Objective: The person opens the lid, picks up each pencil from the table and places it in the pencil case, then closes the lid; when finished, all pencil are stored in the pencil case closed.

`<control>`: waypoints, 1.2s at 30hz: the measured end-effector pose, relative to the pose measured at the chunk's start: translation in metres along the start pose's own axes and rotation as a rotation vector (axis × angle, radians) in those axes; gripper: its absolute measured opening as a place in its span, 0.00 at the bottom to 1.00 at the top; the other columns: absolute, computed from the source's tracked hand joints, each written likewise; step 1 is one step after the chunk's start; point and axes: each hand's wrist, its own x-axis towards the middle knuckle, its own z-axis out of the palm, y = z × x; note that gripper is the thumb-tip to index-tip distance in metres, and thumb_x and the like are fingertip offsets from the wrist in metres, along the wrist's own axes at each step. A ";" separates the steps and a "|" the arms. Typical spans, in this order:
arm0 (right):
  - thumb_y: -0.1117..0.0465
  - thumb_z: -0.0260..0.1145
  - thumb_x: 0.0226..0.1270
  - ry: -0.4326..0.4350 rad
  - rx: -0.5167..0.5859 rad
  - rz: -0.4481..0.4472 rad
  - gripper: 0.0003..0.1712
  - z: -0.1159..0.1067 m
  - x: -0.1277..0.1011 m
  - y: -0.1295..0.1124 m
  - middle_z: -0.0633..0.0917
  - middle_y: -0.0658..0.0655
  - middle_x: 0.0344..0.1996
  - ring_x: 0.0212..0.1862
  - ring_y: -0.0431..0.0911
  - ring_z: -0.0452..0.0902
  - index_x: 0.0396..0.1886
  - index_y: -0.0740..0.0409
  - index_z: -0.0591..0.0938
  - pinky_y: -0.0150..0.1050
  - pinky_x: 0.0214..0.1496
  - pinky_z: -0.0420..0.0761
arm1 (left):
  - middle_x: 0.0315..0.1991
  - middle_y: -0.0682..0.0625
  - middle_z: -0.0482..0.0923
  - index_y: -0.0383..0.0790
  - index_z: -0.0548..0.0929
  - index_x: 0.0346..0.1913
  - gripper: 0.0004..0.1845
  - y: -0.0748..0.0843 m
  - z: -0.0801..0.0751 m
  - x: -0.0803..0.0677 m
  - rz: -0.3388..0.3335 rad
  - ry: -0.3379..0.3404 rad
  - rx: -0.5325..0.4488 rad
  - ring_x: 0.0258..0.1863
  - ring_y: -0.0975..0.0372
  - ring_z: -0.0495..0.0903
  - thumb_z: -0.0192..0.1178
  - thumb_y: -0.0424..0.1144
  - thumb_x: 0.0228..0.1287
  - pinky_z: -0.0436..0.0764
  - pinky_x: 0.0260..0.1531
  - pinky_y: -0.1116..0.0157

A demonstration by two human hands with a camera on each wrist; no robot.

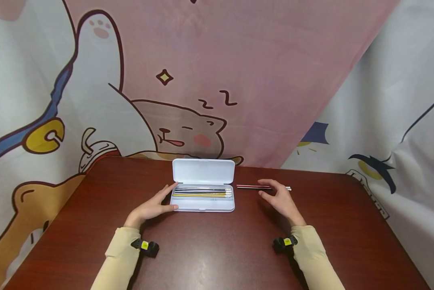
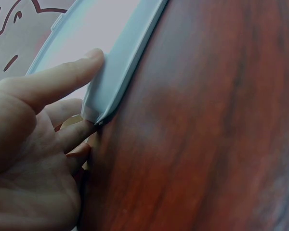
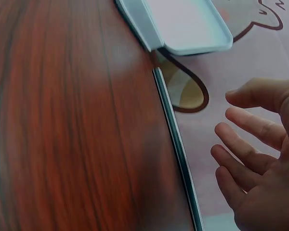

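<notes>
An open white pencil case (image 1: pixel 202 204) lies at the middle of the dark wooden table (image 1: pixel 217 249), its lid (image 1: pixel 203 171) folded back and several pencils (image 1: pixel 202 192) inside. My left hand (image 1: pixel 155 206) touches the case's left end, index finger along the far corner and thumb at the near corner. In the left wrist view the thumb (image 2: pixel 62 77) presses the case wall (image 2: pixel 123 62). Two loose pencils (image 1: pixel 251 187) lie just right of the case. My right hand (image 1: pixel 280 199) hovers over their right part with relaxed fingers (image 3: pixel 245 159) and holds nothing; the loose pencils (image 3: pixel 176 144) lie beside it.
A cartoon-printed cloth (image 1: pixel 217 80) hangs close behind the table and down both sides. The table's far edge runs just behind the case lid. Small cameras sit on both wrists (image 1: pixel 145 245) (image 1: pixel 285 242). Bare wood (image 1: pixel 217 241) stretches between my forearms.
</notes>
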 end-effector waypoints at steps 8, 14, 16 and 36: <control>0.69 0.68 0.61 0.007 -0.076 0.012 0.20 -0.017 -0.005 0.019 0.81 0.64 0.51 0.55 0.61 0.74 0.55 0.64 0.80 0.59 0.56 0.70 | 0.74 0.31 0.42 0.39 0.53 0.76 0.45 0.001 -0.001 0.000 0.043 0.006 0.019 0.73 0.39 0.35 0.65 0.43 0.61 0.41 0.63 0.34; 0.69 0.67 0.62 0.021 -0.118 0.030 0.19 -0.031 -0.007 0.028 0.81 0.66 0.49 0.52 0.62 0.75 0.53 0.65 0.80 0.58 0.53 0.71 | 0.74 0.30 0.41 0.39 0.53 0.76 0.45 0.002 0.000 0.000 0.044 0.006 0.026 0.72 0.38 0.35 0.65 0.43 0.61 0.42 0.63 0.34; 0.68 0.67 0.63 0.024 -0.145 0.034 0.18 -0.036 -0.008 0.031 0.82 0.65 0.49 0.51 0.61 0.76 0.53 0.65 0.81 0.56 0.51 0.72 | 0.74 0.30 0.41 0.39 0.53 0.76 0.45 0.002 0.000 0.000 0.043 0.005 0.027 0.72 0.38 0.35 0.65 0.43 0.61 0.42 0.63 0.34; 0.67 0.67 0.64 0.005 -0.220 0.113 0.14 -0.053 -0.003 0.054 0.82 0.65 0.45 0.45 0.56 0.76 0.49 0.66 0.82 0.48 0.47 0.73 | 0.74 0.31 0.41 0.40 0.53 0.76 0.45 0.003 -0.001 0.000 0.034 0.002 0.018 0.73 0.39 0.35 0.66 0.45 0.61 0.42 0.63 0.34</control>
